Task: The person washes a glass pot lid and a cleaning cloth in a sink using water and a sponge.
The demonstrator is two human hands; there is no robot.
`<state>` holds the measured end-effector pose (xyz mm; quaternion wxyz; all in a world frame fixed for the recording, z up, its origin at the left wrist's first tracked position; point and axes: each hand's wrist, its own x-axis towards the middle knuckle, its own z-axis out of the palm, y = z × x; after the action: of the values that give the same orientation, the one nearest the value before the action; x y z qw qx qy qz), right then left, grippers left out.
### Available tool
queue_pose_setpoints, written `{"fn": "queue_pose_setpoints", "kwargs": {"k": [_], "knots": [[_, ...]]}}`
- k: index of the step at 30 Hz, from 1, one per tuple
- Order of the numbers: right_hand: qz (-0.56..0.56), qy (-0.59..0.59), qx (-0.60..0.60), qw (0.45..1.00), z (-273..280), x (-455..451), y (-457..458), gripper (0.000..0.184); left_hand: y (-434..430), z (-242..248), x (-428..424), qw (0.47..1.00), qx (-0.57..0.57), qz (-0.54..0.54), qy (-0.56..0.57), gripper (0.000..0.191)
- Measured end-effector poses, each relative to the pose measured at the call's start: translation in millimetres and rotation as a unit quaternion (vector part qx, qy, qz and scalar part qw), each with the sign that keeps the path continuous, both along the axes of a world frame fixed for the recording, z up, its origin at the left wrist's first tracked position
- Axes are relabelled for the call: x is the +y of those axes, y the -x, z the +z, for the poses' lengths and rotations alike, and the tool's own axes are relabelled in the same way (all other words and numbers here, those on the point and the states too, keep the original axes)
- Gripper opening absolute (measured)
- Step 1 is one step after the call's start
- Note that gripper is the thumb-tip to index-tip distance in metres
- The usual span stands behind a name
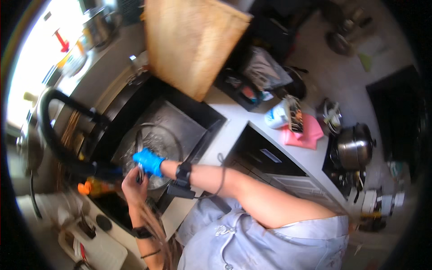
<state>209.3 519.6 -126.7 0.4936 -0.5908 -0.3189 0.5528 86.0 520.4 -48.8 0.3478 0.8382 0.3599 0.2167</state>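
Observation:
My right hand (148, 162), in a blue glove, is closed around a slim metal utensil (139, 143) above the sink. My bare left hand (135, 187) grips the same utensil at its near end, just below the glove. Blur hides which kind of utensil it is. Under both hands a large round basin (179, 143) sits in the dark sink (184, 118), with rippling water (157, 140) in it. The black curved faucet (50, 128) arches over the sink from the left.
A big wooden cutting board (192, 44) stands at the sink's far side. Along the right counter are a white container (276, 116), a pink cloth (307, 135) and a steel pot (354, 146). An orange-capped bottle (96, 187) is left of my hands. A pale jug-like container (101, 243) lies lower left.

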Motion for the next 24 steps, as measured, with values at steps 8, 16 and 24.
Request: {"fn": "queue_pose_setpoints", "kwargs": {"k": [8,16,24], "knots": [[-0.038,0.038,0.096,0.994,16.4,-38.4,8.2,0.012,17.1,-36.7,39.0,0.875,-0.235,0.084,0.414,0.035],[-0.01,-0.105,-0.049,0.993,6.7,-53.4,0.3,0.017,-17.2,-53.2,38.6,0.979,-0.089,-0.049,0.177,0.07],[-0.008,-0.042,0.002,0.999,-20.1,-44.8,16.7,0.017,-16.4,-43.4,34.3,0.985,0.125,0.112,-0.03,0.05]]}}
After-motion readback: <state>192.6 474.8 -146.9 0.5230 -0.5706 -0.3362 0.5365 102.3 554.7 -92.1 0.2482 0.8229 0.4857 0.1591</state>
